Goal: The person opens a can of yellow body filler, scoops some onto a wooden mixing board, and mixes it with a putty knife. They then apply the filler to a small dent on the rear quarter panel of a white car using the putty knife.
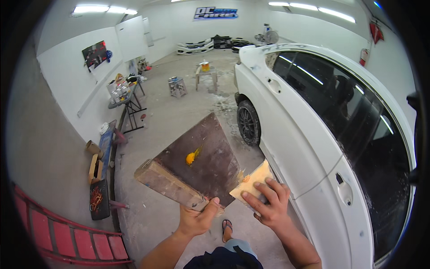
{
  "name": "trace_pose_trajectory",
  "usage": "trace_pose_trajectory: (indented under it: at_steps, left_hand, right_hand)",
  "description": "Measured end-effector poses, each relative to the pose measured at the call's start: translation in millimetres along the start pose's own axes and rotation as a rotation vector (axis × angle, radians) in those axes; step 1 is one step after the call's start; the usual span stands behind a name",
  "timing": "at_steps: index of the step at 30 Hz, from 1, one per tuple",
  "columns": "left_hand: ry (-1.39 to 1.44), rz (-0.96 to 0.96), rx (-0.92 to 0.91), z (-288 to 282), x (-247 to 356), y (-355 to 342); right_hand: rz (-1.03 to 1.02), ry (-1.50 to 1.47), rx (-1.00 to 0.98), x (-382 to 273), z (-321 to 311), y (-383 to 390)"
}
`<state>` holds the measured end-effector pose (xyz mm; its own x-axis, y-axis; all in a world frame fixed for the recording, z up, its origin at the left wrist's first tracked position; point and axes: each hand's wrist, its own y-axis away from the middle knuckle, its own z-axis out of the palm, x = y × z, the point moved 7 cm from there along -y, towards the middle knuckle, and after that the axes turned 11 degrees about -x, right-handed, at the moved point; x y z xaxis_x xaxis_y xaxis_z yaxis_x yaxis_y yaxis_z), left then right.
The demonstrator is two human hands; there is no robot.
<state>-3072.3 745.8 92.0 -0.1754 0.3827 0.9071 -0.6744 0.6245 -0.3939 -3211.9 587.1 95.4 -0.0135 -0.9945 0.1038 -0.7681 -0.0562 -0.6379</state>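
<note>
My left hand [197, 219] grips the near edge of a brown mixing board [201, 134], its thumb pressed on the wooden strip [172, 181] along that side. A small dab of orange-yellow putty [191, 158] sits on the board's flat face. In my right hand [273, 204] is a wide pale-yellow spreader [255, 181], fingers spread across its face and the thumb hidden behind. The spreader's left edge is close to the board's right corner, where some putty residue shows; whether they touch I cannot tell. A white car [304, 139] stands just right of the spreader.
Ahead, an orange-yellow container [205, 66] sits on a stool [207, 80], with another stool [177, 87] nearby. At left are a folding table [127, 96] with bottles, a low blue bench [107, 145] and a red ladder [74, 235]. Bumpers [195, 46] lie by the far wall.
</note>
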Motion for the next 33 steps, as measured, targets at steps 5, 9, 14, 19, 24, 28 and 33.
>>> trace_pose_trajectory:
  at_steps: [5, 9, 14, 19, 24, 28, 33]
  left_hand:
    - [-0.049, -0.006, 0.253, -54.0, -16.3, -61.5]
    - [-0.174, -0.093, 0.411, -106.0, -21.8, -82.2]
    - [-0.352, -0.235, 0.511, -165.4, -16.5, -74.2]
    - [-0.454, -0.286, 0.709, -208.9, -9.5, -60.8]
    - [-0.428, -0.304, 0.848, -252.9, -24.1, -50.3]
    - [-0.236, -0.627, 0.835, -298.7, -68.9, -29.0]
    - [-0.072, -0.486, 0.851, -404.9, -101.8, -37.4]
  right_hand:
    - [-0.146, -0.151, 0.116, 24.8, 92.9, -88.9]
    - [-0.368, -0.367, 0.163, 25.5, 159.6, -161.4]
    - [-0.618, -0.534, 0.123, -8.4, 228.3, -227.5]
    - [-0.775, -0.657, 0.038, -66.3, 278.7, -256.9]
    - [-0.881, -0.732, -0.005, -106.3, 338.7, -280.9]
    - [-0.908, -0.76, -0.008, -129.6, 376.5, -306.3]
    - [-0.703, -0.663, -0.064, -146.3, 433.3, -377.4]
